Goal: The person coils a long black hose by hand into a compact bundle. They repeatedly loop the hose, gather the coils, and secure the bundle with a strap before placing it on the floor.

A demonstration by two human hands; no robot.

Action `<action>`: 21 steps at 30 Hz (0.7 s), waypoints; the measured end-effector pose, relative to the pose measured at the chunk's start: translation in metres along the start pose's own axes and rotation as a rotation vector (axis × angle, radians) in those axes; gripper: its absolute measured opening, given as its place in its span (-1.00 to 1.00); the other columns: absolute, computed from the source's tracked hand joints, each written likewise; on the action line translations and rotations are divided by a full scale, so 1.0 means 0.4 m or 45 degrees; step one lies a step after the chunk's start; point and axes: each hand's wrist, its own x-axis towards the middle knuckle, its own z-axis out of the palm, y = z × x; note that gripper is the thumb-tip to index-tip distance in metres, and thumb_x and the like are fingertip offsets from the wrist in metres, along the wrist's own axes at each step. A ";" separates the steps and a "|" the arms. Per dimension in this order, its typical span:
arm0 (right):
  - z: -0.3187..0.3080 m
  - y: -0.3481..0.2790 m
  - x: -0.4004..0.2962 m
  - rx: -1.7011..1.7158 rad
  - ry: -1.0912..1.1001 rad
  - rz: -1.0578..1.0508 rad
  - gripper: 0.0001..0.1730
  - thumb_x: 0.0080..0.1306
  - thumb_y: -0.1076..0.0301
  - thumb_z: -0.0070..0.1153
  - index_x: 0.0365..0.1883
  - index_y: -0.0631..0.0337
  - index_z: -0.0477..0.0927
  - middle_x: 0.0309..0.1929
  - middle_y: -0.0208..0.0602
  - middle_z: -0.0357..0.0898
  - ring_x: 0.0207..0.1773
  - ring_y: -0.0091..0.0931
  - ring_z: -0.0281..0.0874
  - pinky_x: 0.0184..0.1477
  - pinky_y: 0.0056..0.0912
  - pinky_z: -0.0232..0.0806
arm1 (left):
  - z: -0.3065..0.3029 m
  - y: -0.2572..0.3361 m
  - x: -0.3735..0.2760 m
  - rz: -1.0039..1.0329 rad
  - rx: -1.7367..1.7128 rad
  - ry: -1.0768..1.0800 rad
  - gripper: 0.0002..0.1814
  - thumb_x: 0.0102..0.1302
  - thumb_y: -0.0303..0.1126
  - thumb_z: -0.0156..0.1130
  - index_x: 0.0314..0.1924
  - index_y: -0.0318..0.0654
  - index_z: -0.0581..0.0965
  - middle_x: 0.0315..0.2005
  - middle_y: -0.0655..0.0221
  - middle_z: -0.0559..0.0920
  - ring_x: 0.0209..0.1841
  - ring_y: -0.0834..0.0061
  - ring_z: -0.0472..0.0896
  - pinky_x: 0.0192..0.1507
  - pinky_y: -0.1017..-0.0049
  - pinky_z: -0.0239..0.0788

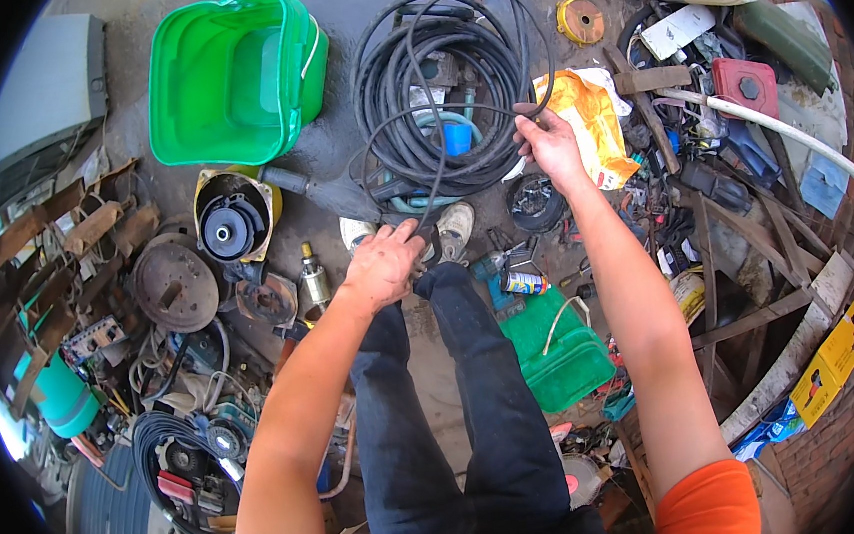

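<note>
A large coil of black cable lies on the floor just beyond my shoes. My right hand is at the coil's right side, its fingers closed on a loop of the black cable. Lower and to the left, my left hand is over my shoe, near a strand that runs down from the coil; what its fingers hold is hidden under the hand. A blue plastic cup and a light green hose show within the coil.
A green bucket is at the upper left, above a pump or motor housing. On the right are an orange and yellow bag, an aerosol can and a green plastic container. Scrap and tools crowd both sides.
</note>
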 end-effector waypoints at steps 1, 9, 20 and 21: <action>0.000 0.005 -0.011 0.011 -0.010 -0.006 -0.68 0.38 0.23 0.13 0.03 0.19 0.59 -0.47 -0.48 0.56 -0.55 -0.67 0.43 -0.52 -0.58 0.30 | -0.003 0.003 -0.005 -0.014 -0.010 -0.001 -0.49 -0.09 -0.52 0.33 -0.03 -0.09 0.53 0.25 0.28 0.40 0.13 0.17 0.47 0.14 0.23 0.37; 0.038 -0.038 -0.124 -0.440 0.427 -0.378 -0.42 0.25 0.42 0.15 0.26 0.28 0.38 -0.01 -0.04 0.54 -0.18 -0.30 0.59 -0.08 -0.31 0.48 | -0.087 0.134 -0.114 0.360 -0.192 0.079 -0.53 -0.17 -0.54 0.27 -0.13 -0.11 0.53 0.23 0.21 0.39 0.05 0.14 0.48 0.07 0.25 0.42; -0.021 -0.249 -0.349 -0.536 -0.222 -1.207 -0.15 -0.04 0.12 0.46 0.23 0.18 0.42 0.47 0.05 0.09 0.45 0.00 0.12 0.39 0.00 0.12 | -0.449 0.254 -0.305 0.834 -1.339 -0.233 -0.84 0.03 -0.50 0.39 -0.37 -0.11 0.60 0.19 -0.05 0.49 -0.05 0.16 0.59 -0.08 0.31 0.40; -0.012 -0.287 -0.374 -0.498 -0.197 -1.282 -0.18 -0.02 0.06 0.45 0.18 0.22 0.45 0.46 0.04 0.12 0.44 -0.01 0.14 0.39 0.00 0.11 | -0.458 0.259 -0.306 0.846 -1.347 -0.287 -0.85 0.04 -0.49 0.38 -0.37 -0.12 0.60 0.19 -0.06 0.49 -0.05 0.16 0.58 -0.07 0.31 0.40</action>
